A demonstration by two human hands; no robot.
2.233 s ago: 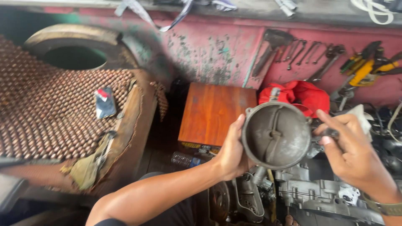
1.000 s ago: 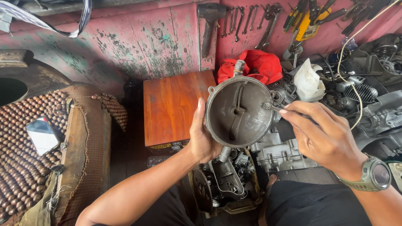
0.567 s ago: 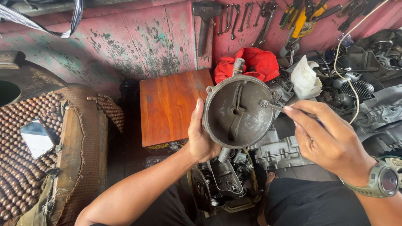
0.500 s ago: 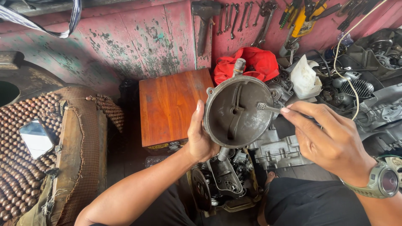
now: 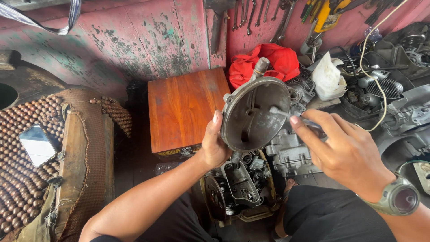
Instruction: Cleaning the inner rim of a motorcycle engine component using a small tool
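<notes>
1. The round metal engine cover (image 5: 254, 114) sits a bit more tilted now, its hollow side turned toward the right hand (image 5: 345, 154) rather than flat-on to the camera.
2. The right hand is lower and closer in, and the thin tool (image 5: 291, 115) it pinches now pokes right into the cover's bowl instead of hanging at the rim.
3. The whole view has swung since the start: the wooden box (image 5: 186, 107) shows fully, and the phone (image 5: 36, 144) slid to the left edge.

tool (image 5: 286, 114) tip is blurring against the metal cover (image 5: 255, 114), kind unclear | right hand (image 5: 347, 154) is hiding the tool's handle | left hand (image 5: 215, 143) palm is lying behind the cover's rim | hanging wrenches (image 5: 244, 13) are running off the top edge
</notes>
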